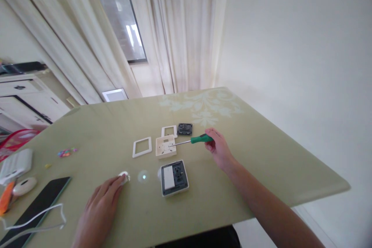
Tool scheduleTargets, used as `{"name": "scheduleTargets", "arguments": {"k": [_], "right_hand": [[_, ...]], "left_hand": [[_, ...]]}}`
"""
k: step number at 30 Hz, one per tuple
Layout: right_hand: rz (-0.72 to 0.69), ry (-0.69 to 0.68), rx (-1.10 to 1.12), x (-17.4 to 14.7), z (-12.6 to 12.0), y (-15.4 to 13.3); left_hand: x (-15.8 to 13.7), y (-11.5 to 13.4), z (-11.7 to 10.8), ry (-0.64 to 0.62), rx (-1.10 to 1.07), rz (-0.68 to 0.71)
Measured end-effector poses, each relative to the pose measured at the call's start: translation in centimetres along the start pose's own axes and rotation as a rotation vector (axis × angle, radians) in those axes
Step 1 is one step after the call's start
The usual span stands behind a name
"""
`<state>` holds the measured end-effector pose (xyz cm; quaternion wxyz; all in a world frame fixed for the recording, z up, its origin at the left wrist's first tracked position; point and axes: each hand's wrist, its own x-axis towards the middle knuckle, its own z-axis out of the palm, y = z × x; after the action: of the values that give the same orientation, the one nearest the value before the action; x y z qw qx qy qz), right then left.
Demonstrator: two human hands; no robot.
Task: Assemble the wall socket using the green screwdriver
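A screwdriver (200,138) with a green handle is gripped in my right hand (217,148). Its metal shaft points left, and the tip reaches over the open white back box (162,152). Lower left, my left hand (101,205) rests on the table with its fingertips closed on a small white piece (124,176), mostly covered by the fingers. Between my hands lies a switch unit (175,178) with a white rim, dark inside and one white rocker. White frames (142,147) and a dark switch module (185,129) lie around the back box.
At the table's left are a dark phone (43,201), a white cable (37,213), a round white item (24,186), an orange tool (7,197), a white case (17,166) and colourful bits (66,152). A wall (305,66) runs along the right side.
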<state>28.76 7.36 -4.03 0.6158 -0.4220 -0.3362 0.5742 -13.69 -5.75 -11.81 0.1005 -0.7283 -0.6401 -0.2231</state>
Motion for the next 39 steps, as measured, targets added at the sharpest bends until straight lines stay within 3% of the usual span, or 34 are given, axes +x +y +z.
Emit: {"name": "scheduleTargets", "arguments": {"k": [3, 7, 12, 15, 18, 21, 27, 39], "right_hand": [[0.01, -0.003, 0.009, -0.2, 0.3, 0.0], [0.011, 0.0, 0.014, -0.2, 0.5, 0.1], [0.016, 0.029, 0.01, 0.2, 0.4, 0.3], [0.01, 0.045, 0.013, 0.3, 0.3, 0.3], [0.003, 0.061, 0.026, 0.3, 0.1, 0.1], [-0.002, 0.072, 0.049, 0.3, 0.1, -0.2], [-0.003, 0.063, 0.085, -0.1, 0.3, -0.5], [-0.009, 0.068, 0.095, 0.0, 0.3, -0.5]], "left_hand": [[-1.1, 1.3, -0.3, -0.001, -0.074, 0.002], [0.2, 5.5, -1.0, 0.041, -0.159, 0.008], [4.5, 12.0, -1.8, -0.062, -0.31, 0.312], [7.0, 14.3, -1.8, -0.228, -0.345, 0.496], [8.3, 14.7, -1.6, -0.338, -0.404, 0.606], [8.5, 14.4, -1.8, -0.38, -0.493, 0.559], [7.8, 14.7, -1.4, -0.299, -0.469, 0.352], [7.2, 15.3, -0.1, -0.194, -0.447, 0.35]]}}
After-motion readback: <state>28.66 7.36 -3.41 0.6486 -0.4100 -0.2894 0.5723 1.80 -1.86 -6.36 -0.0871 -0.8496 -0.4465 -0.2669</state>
